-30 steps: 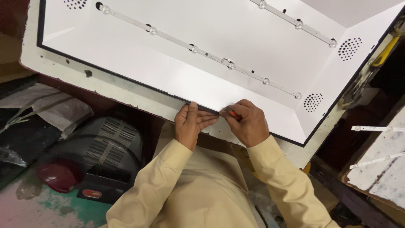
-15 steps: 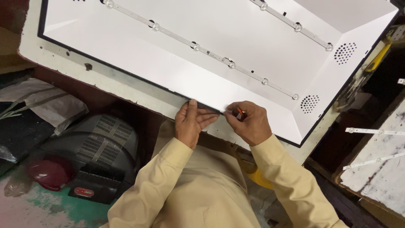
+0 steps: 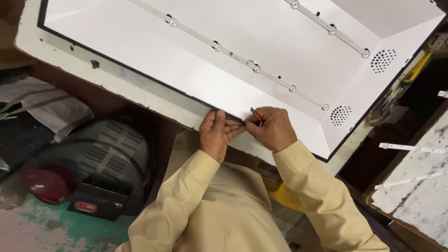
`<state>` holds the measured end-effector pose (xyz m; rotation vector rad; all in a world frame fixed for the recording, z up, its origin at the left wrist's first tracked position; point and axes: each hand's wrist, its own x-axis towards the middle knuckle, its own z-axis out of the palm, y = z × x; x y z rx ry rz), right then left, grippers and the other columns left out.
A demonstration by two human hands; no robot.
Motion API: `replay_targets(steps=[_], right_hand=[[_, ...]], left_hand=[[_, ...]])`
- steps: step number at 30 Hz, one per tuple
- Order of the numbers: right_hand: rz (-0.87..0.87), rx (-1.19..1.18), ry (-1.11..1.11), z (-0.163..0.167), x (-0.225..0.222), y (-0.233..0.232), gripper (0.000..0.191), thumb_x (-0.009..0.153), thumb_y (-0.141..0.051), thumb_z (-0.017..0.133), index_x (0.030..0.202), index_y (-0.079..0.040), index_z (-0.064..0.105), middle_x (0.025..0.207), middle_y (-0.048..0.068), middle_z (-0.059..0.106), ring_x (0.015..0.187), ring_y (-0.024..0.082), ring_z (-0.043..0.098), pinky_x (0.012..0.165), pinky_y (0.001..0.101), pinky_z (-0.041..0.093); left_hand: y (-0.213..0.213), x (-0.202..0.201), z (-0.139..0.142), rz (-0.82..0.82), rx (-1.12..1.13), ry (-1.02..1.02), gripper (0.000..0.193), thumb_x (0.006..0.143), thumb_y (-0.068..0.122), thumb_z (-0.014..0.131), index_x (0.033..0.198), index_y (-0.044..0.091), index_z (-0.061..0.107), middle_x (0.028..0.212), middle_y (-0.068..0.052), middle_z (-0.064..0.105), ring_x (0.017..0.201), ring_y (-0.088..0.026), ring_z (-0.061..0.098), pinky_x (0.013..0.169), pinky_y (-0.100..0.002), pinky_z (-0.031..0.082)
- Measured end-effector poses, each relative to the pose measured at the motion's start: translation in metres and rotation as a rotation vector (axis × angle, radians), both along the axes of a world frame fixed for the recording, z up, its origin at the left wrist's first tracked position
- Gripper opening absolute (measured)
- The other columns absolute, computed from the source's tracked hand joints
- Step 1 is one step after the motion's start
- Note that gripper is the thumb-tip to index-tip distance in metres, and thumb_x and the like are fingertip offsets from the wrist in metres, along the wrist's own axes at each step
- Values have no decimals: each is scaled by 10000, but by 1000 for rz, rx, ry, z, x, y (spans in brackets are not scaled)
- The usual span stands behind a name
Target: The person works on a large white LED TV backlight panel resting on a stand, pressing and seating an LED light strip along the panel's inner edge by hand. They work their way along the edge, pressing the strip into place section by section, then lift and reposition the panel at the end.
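Since half a second ago my hands have barely moved; the view has only drifted a little. My left hand [image 3: 215, 134] lies flat, fingers [image 3: 232, 129] loose and spread, pressing the panel's [image 3: 196, 56] black near edge. My right hand [image 3: 274, 128] is pinched shut on a thin tool [image 3: 256, 115], orange with a dark tip, its point touching that edge just beside my left fingertips. The panel is a wide shallow white tray, smooth and matte, with two thin light strips [image 3: 252, 66] carrying round lenses and dotted vent patches. It rests on a scuffed white surface [image 3: 116, 81]. A grey ribbed machine [image 3: 105, 156] sits on the floor to my left.
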<state>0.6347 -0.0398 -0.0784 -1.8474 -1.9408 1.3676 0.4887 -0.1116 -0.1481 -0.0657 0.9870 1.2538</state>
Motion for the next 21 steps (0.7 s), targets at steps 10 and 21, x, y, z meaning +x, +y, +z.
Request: replay_targets(steps=[10,21], right_hand=[[-62,48,54,0,9,-12,135,792,-111,745,778,16,703,617,79,670,520,107,591,510,279,491],[176,262,48,15,22,-16,196,868,-67,743,1062,-57,767,761,68,639,590,194,581,540,310,473]], left_hand=[[0,1,0,-15,-12,-3,267,1098,267,474,1095,14,560,923,-165,697,864,-266,735,847,-457,659],[2,-2,8,-73,-32,34,289,1095,273,433,1086,5,541,946,-195,709,889,-306,749,832,-453,664]])
